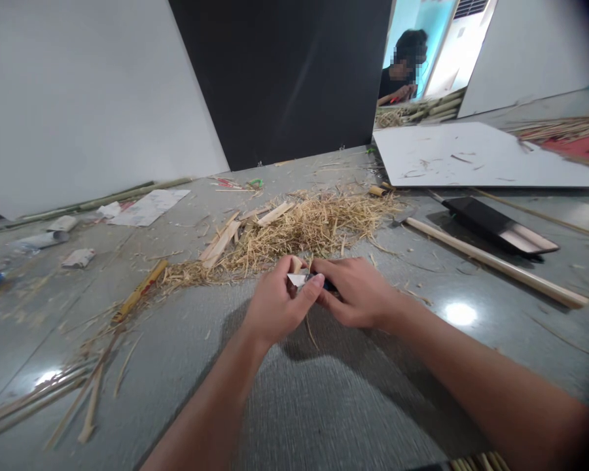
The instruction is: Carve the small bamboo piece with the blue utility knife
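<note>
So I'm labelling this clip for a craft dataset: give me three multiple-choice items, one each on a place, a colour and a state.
1. Where is the heap of shavings?
A. just beyond the hands
B. on the white board
C. behind the person

2. What colour is the flat board at far right?
A. red
B. white
C. green

3. How are the left hand and right hand?
A. resting apart
B. one raised
C. closed together on a small blade

Answers: A, the heap lies past the fingers; B, its surface is white; C, both pinch one small piece.
</note>
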`<state>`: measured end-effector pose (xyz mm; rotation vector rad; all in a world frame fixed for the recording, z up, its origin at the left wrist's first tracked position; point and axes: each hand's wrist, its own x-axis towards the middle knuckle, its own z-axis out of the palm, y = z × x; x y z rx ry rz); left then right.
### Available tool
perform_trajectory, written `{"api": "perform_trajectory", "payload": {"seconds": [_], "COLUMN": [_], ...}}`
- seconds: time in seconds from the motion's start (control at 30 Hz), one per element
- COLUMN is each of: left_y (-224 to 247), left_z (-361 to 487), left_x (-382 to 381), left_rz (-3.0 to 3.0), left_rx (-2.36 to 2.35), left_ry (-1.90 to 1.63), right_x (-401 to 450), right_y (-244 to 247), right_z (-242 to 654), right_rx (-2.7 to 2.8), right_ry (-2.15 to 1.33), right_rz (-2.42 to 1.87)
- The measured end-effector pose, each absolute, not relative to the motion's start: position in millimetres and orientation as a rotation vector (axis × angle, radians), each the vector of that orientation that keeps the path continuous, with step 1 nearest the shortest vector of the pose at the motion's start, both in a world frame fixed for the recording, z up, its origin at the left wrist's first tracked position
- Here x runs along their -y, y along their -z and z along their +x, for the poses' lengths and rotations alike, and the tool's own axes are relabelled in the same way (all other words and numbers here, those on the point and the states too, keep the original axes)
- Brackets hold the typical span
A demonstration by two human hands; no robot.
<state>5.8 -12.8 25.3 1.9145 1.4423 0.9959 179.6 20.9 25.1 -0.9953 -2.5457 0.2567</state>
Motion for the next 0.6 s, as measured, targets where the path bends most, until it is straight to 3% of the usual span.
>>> {"api": "perform_trajectory", "payload": {"seconds": [0.6], "left_y": [-16.6], "left_z": [0.0], "left_x": [-3.1], "left_rz": [1.990], "left_rx": [-1.710], "left_ry": [-0.971], "right_x": [-30.5], "right_y": [-32.2], "right_z": [183.3], "right_rx": [2.442], "right_ry": [0.123], "right_rz": [-1.398]}}
